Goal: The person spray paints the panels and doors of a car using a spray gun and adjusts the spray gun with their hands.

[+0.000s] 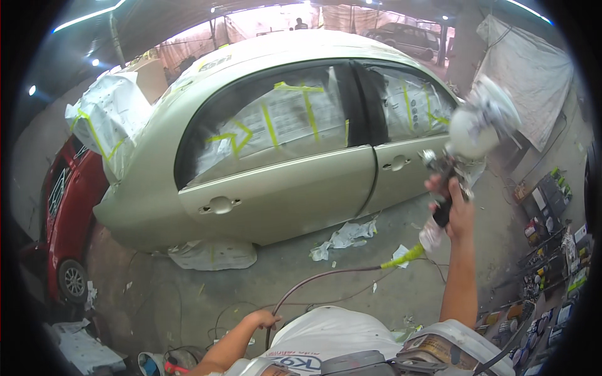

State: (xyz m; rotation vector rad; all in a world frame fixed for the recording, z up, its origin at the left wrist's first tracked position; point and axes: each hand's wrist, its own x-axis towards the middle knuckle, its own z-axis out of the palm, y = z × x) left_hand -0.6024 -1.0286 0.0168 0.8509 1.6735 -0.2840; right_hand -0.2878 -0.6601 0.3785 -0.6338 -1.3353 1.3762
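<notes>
My right hand (459, 213), raised on the right, is wrapped round the grip of a spray gun (473, 135) with a whitish cup on top; the gun is partly smeared by motion. From its handle, wrapped in white and yellow-green tape, an air hose (320, 274) curves down to the left. Low in front of my body, my left hand (262, 319) is closed around this hose. Ahead stands a pale green car body (295, 200), its side windows (269, 122) covered with masking sheets and yellow tape. The gun is near the car's right-hand end, apart from the panels.
A red car (78, 207) stands at the left. Masking sheets cover a wheel (213, 255), and crumpled paper (345, 238) lies on the floor. Many cans and bottles (542, 294) line the right side. A pale sheet (527, 75) hangs behind, and a dark vehicle (401, 39) stands far back.
</notes>
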